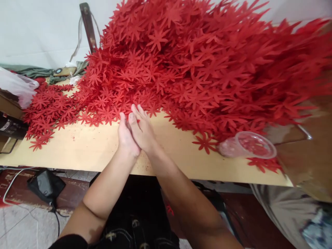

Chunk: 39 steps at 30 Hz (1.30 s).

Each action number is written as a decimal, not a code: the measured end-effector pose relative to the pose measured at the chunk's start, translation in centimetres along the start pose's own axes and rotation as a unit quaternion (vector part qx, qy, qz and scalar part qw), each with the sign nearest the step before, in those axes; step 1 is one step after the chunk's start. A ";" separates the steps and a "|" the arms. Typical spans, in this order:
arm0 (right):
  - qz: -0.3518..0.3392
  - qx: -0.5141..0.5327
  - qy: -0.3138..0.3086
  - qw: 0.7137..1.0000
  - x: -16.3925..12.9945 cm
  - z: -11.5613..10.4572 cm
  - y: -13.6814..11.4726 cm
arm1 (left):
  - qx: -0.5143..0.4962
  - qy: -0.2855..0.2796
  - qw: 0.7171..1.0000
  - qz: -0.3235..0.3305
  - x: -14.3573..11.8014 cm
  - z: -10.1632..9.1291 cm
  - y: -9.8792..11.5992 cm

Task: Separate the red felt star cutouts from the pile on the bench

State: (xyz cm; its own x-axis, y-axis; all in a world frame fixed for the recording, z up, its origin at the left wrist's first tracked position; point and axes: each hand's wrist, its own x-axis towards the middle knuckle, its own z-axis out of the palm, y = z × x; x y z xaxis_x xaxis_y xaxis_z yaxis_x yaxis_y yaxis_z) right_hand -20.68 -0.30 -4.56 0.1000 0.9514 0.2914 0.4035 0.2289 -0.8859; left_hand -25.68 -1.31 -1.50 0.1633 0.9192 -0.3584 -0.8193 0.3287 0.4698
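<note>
My left hand (126, 137) and my right hand (144, 134) lie palm against palm over the near middle of the table, fingers stretched out and pointing away from me. A small spot of red shows between the thumb and fingers of my right hand; whether it is a petal or the pile behind cannot be made out. The space between the palms is hidden. Just beyond my fingertips rises a big heap of red star-shaped fabric flowers (160, 69), its front edge close to both hands.
At the right, a clear plastic cup (255, 144) lies on its side beside a cardboard box (308, 145). A smaller spread of red flowers (49, 107) and a white plastic bag (17, 84) are on the left. The pale tabletop (85, 148) ends just before my body.
</note>
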 end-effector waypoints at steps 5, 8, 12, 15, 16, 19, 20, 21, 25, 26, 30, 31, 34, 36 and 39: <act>-0.045 0.073 -0.064 0.994 -3.8 1.1 -1.3 | 0.026 0.051 0.997 0.057 0.8 0.3 1.9; -0.010 0.134 -0.045 0.990 -3.2 0.7 -1.3 | 0.023 0.068 0.994 0.084 0.7 0.9 1.5; 0.033 0.200 -0.008 0.979 -0.9 0.5 -0.4 | 0.058 0.018 0.995 0.084 0.0 0.9 0.4; 0.001 0.218 -0.004 0.976 -1.4 0.6 -0.4 | 0.065 0.035 0.994 0.078 0.3 0.4 0.8; -0.003 0.222 -0.003 0.975 -1.8 0.6 -0.5 | 0.065 0.054 0.994 0.076 0.5 0.2 1.1; 0.008 0.241 0.004 0.970 -2.8 0.4 -0.3 | 0.063 0.102 0.990 0.078 1.1 -0.7 1.8; 0.020 0.252 0.011 0.967 -2.8 0.2 -0.1 | 0.069 0.092 0.990 0.081 1.1 -1.0 1.9; 0.036 0.262 0.019 0.964 -2.7 -0.1 0.1 | 0.087 0.064 0.990 0.086 1.0 -1.3 2.0; 0.110 0.294 0.026 0.949 -1.6 -0.9 1.5 | 0.244 -0.090 0.959 0.108 0.3 -2.9 2.2; 0.123 0.305 0.020 0.944 -1.4 -0.9 1.7 | 0.273 -0.103 0.949 0.118 0.3 -3.3 2.2; 0.151 0.332 -0.019 0.931 -1.2 -0.6 1.8 | 0.295 -0.068 0.935 0.184 1.1 -4.5 2.4; 0.152 0.329 -0.024 0.932 -1.2 -0.6 1.7 | 0.300 -0.057 0.932 0.197 1.3 -4.7 2.6; 0.133 0.307 -0.022 0.942 -1.2 -1.0 0.9 | 0.348 -0.047 0.911 0.215 1.7 -4.9 3.2; 0.112 0.296 -0.035 0.948 -1.2 -1.5 0.5 | 0.403 -0.060 0.888 0.214 1.7 -5.0 3.7; 0.106 0.303 -0.076 0.944 -1.1 -1.9 0.3 | 0.475 -0.089 0.850 0.208 1.6 -5.2 4.3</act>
State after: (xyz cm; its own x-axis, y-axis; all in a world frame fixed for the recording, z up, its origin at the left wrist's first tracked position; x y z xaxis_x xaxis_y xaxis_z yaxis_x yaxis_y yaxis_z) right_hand -18.93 -1.63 -4.46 -0.0311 0.9971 0.0697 -0.2105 0.0616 -0.9757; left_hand -31.74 0.48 -4.25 0.1180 0.9893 0.0861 -0.0268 -0.0835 0.9961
